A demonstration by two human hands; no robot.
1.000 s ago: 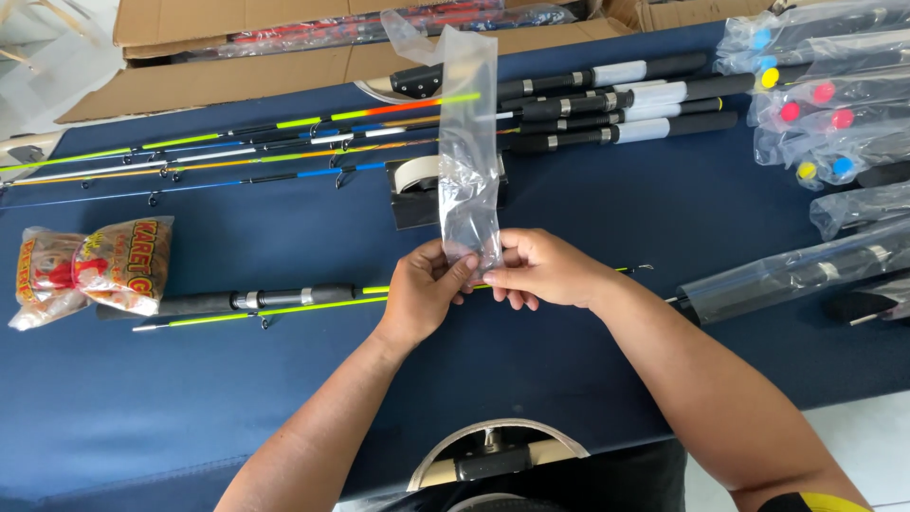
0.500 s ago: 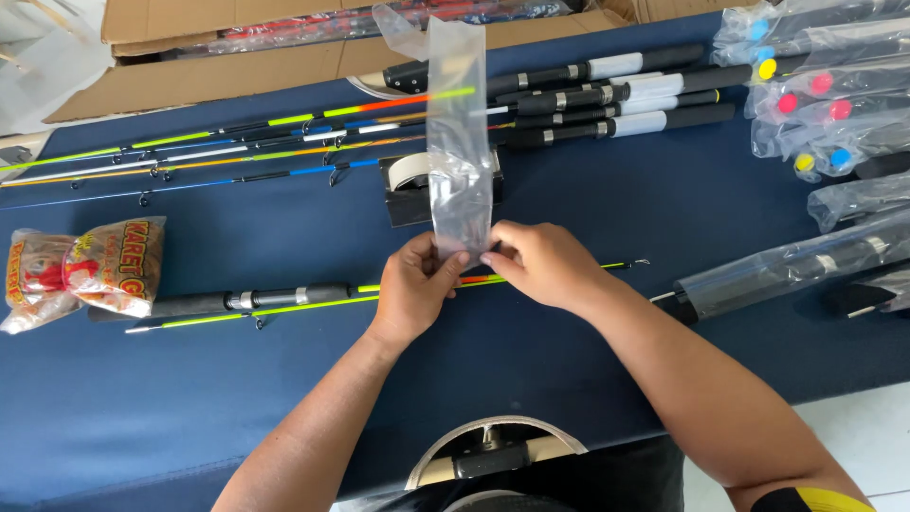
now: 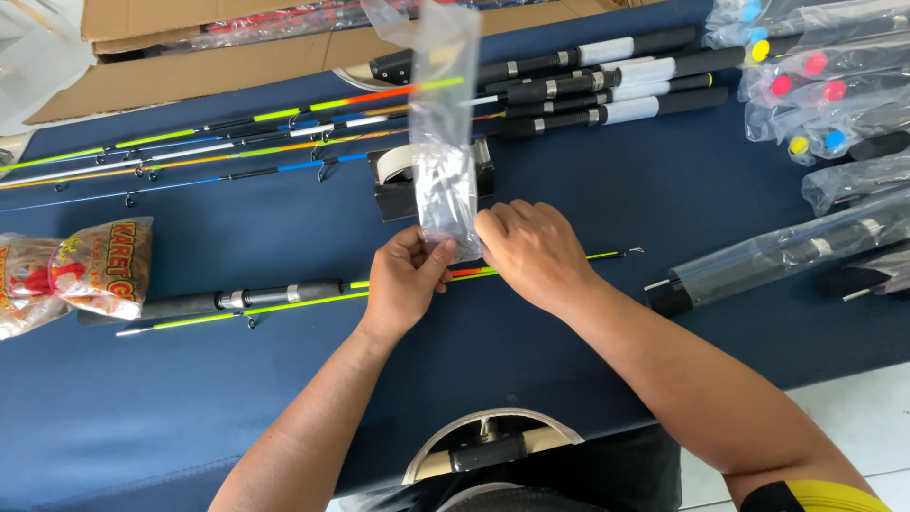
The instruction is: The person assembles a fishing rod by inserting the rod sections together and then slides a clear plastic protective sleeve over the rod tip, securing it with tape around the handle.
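Both hands pinch the bottom of a clear plastic sleeve above a two-piece fishing rod

Far left of the hands lies a printed snack bag (image 3: 81,270), and the dark rod handle (image 3: 237,298) runs toward the left hand (image 3: 406,284); that hand grips the lower edge of the plastic sleeve (image 3: 445,142) between thumb and fingers, a little lower on the cloth than half a second ago; the sleeve stands upright as before, just in front of a tape dispenser (image 3: 393,175); the right hand (image 3: 531,251), closed on the same edge, covers the yellow-green rod tip (image 3: 607,254), with bagged rods (image 3: 787,256) off to its right, unchanged
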